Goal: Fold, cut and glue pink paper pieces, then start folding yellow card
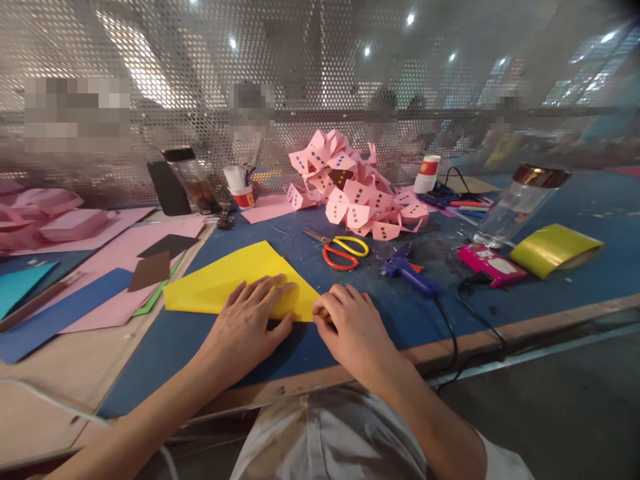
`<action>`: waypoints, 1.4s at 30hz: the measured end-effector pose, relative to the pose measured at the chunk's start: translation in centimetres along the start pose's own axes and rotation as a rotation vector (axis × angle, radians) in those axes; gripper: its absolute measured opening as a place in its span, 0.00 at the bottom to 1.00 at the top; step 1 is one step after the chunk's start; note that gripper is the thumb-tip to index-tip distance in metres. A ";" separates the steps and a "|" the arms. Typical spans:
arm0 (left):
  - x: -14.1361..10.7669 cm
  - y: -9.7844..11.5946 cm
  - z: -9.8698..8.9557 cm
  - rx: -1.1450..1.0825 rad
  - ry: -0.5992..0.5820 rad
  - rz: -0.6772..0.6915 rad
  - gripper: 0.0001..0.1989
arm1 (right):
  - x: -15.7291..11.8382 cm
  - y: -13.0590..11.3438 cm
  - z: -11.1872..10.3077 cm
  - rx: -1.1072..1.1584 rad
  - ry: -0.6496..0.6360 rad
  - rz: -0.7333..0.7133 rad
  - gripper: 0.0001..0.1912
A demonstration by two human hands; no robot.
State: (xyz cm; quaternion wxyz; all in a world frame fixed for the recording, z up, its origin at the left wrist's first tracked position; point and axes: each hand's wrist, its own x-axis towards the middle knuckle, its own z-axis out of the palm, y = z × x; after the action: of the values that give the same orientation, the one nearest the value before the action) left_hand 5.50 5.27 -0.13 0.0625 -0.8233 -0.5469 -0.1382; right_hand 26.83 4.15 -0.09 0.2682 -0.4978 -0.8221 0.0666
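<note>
A folded sheet of yellow paper (225, 277) lies on the blue tabletop in front of me. My left hand (257, 310) rests on its middle with the fingers stretched out. The paper's right corner is pinched in my right hand (350, 320), whose fingers are curled together and partly hide that corner. Beyond the paper are scissors (343, 252) with one red and one yellow handle loop. To their right lies a blue-purple glue gun (410, 272), its cord running off the front edge.
Folded pink paper pieces (350, 180) are heaped at the back. Coloured paper strips (75, 310) lie to the left. Rightward are a pink box-shaped device (493, 263), a gold paper tube (557, 250) and a tilted-looking clear bottle (515, 207). A perforated metal screen (310, 73) stands behind the table.
</note>
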 end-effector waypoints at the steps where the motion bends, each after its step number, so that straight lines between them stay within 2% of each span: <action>1: 0.0 -0.1 0.0 -0.005 -0.003 -0.003 0.24 | 0.0 0.0 0.0 0.002 0.000 -0.001 0.04; 6: 0.1 -0.3 -0.1 -0.079 -0.015 -0.009 0.25 | 0.0 0.0 -0.1 0.011 -0.001 -0.002 0.04; 8: 0.1 -0.2 -0.2 -0.113 0.013 -0.012 0.24 | 0.0 0.0 -0.1 0.009 -0.001 -0.002 0.04; 13: -0.2 0.5 -0.6 -0.151 0.127 -0.002 0.10 | 0.0 0.0 0.0 0.008 0.005 -0.008 0.04; 17: -0.4 0.9 -0.9 -0.172 0.111 0.018 0.03 | 0.0 0.0 -0.1 0.005 0.003 -0.008 0.04; 21: -0.9 1.2 -1.4 -0.149 0.111 0.099 0.08 | 0.0 0.1 -0.1 0.008 -0.003 -0.012 0.05; 26: -2.8 1.5 -1.6 -0.045 0.119 0.166 0.11 | 0.0 0.1 0.0 0.000 0.010 -0.013 0.04; 31: -4.6 0.9 -1.1 0.009 0.091 0.249 0.20 | 0.1 0.0 0.0 -0.010 0.013 -0.009 0.04; 35: -5.2 0.4 -0.8 0.037 0.050 0.249 0.27 | 0.1 0.0 0.1 -0.005 0.003 -0.002 0.04; 42: -5.7 0.0 -0.9 0.056 0.010 0.245 0.30 | -0.1 0.0 0.0 0.019 -0.019 0.012 0.05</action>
State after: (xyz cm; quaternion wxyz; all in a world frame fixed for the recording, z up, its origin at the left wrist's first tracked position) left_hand 3.28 0.07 -0.97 0.1049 -0.8813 -0.4454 -0.1183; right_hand 26.83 4.03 -0.15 0.2645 -0.4995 -0.8210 0.0806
